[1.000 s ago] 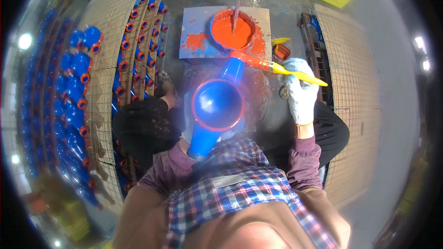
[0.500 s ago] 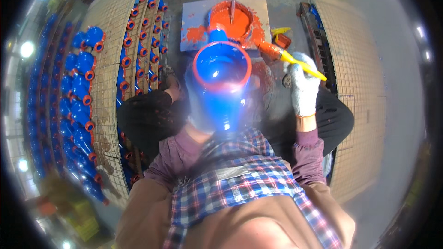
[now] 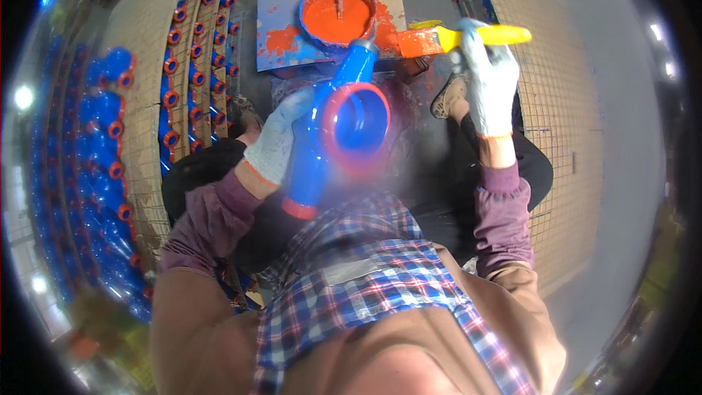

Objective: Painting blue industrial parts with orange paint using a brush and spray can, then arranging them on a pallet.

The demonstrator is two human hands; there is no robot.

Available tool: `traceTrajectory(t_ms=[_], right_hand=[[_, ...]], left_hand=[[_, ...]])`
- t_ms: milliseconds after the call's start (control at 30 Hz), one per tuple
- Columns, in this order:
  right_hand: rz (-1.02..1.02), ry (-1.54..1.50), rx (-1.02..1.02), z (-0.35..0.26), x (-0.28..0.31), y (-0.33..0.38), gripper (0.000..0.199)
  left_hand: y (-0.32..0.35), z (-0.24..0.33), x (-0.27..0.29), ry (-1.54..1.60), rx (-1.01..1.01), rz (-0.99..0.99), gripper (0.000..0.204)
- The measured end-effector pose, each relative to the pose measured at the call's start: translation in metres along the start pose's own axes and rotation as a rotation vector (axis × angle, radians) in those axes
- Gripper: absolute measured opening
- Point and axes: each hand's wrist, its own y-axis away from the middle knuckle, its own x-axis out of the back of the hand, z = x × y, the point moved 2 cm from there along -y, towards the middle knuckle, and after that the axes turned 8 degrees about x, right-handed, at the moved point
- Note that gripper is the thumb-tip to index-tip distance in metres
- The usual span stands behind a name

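My left hand [image 3: 281, 139], in a pale glove, grips a blue pipe fitting [image 3: 333, 132] with a wide mouth rimmed in orange-red paint; its mouth faces up toward me. My right hand [image 3: 490, 80], also gloved, holds a yellow-handled paintbrush [image 3: 446, 38] whose bristles are loaded with orange paint. The brush lies level, its tip close to the fitting's far end. Just beyond stands a round pot of orange paint [image 3: 338, 11] with a stick standing in it, on a blue board [image 3: 281, 29] smeared with orange.
Rows of blue fittings with orange rims [image 3: 175, 80] lie on wire racks to my left, more blue ones [image 3: 95, 168] farther left. A wire mesh panel [image 3: 578, 102] lies at right. My shoes [image 3: 447, 95] rest on the dark floor by the board.
The fitting has dropped back from in front of my face and turned in my left hand. The brush has swung from slanting to level, nearer the paint pot.
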Motion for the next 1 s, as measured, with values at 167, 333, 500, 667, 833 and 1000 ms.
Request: traceTrajectory(t_ms=[167,333,500,667,833,1000], right_hand=[[-0.235,0.404,0.008,0.044,-0.032,-0.044,0.042],[-0.456,0.479,-0.027,0.083,-0.067,-0.036,0.048],[-0.473,0.514,0.182,0.069,-0.072,-0.017,0.046],[-0.372,0.403,0.350,0.031,-0.059,0.006,0.029],[-0.284,0.355,0.491,0.015,-0.052,0.026,0.020],[-0.172,0.128,0.341,0.016,-0.040,0.048,0.012]], left_hand=[[-0.014,0.024,-0.007,-1.114,-0.076,0.121,0.075],[-0.013,0.024,-0.022,-2.074,-0.289,0.212,0.078],[-0.013,0.021,-0.035,-2.447,-0.305,0.199,0.079],[-0.011,0.029,-0.031,-2.223,-0.324,0.217,0.081],[-0.017,0.029,-0.007,-1.631,-0.101,0.230,0.074],[-0.005,0.003,0.015,-0.814,0.062,0.137,0.054]])
